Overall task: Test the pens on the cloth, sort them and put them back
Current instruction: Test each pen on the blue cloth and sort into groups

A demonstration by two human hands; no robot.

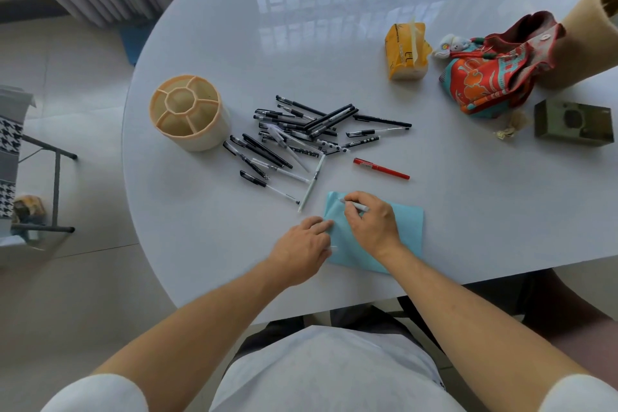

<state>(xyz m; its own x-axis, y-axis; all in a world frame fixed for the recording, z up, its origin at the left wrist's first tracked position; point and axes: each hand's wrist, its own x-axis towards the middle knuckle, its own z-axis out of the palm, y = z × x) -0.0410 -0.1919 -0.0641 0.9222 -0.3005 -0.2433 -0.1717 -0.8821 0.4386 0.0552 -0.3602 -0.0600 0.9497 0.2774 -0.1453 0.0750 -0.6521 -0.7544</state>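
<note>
A light blue cloth (406,227) lies on the white table (334,43) near its front edge. My right hand (369,224) grips a white pen (357,206) with its tip on the cloth's upper left part. Fingers of my left hand (302,244) press flat on the cloth's left edge. A pile of several black and white pens (301,134) lies behind the cloth. One red pen (381,168) lies apart to the right of the pile. A beige round pen holder (189,112) with several compartments stands upright to the left of the pile.
At the back right are a yellow tissue pack (406,52), a red patterned cloth bag (491,73), a small dark box (573,122) and a tan roll (588,37). A metal-framed chair (40,157) stands on the floor to the left.
</note>
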